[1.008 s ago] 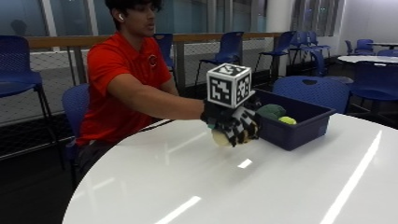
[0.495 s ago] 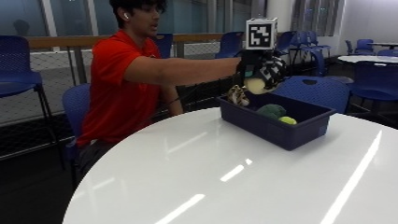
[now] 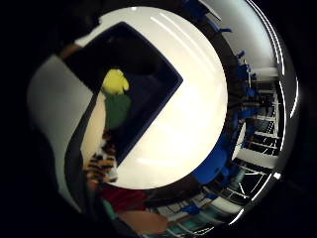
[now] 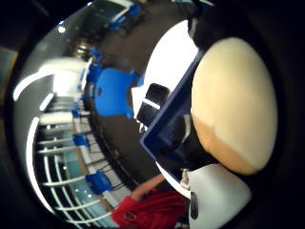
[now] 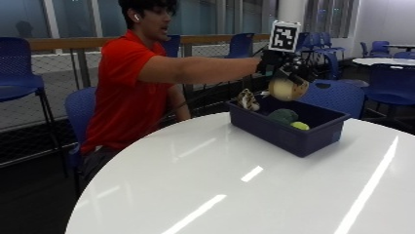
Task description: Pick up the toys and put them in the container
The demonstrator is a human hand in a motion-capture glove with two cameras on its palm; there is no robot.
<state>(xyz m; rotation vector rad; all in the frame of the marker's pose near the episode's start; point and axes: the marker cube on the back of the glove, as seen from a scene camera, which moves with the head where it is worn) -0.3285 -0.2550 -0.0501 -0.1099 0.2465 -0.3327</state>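
In the outside view my gloved right hand (image 5: 283, 67) grips a cream plush toy (image 5: 288, 89) in the air above the far side of the dark blue container (image 5: 279, 135). A tiger-striped part (image 5: 247, 100) of the toy hangs beside the container's far left corner. Inside the container lie a green toy (image 5: 283, 116) and a yellow toy (image 5: 299, 125). The little finger side palm view looks down on the container (image 3: 158, 82), the yellow toy (image 3: 115, 82), the green toy (image 3: 118, 111) and the striped part (image 3: 101, 163). The cream toy (image 4: 233, 105) fills much of the thumb side palm view.
The container stands at the far right of the round white table (image 5: 259, 185). A blue chair (image 5: 337, 95) is just behind it, and another blue chair (image 5: 78, 112) holds the seated person. A second white table (image 5: 389, 61) stands far back right.
My hand has lifted the plush toy from table height beside the container to above it, then moved a little farther over the container.
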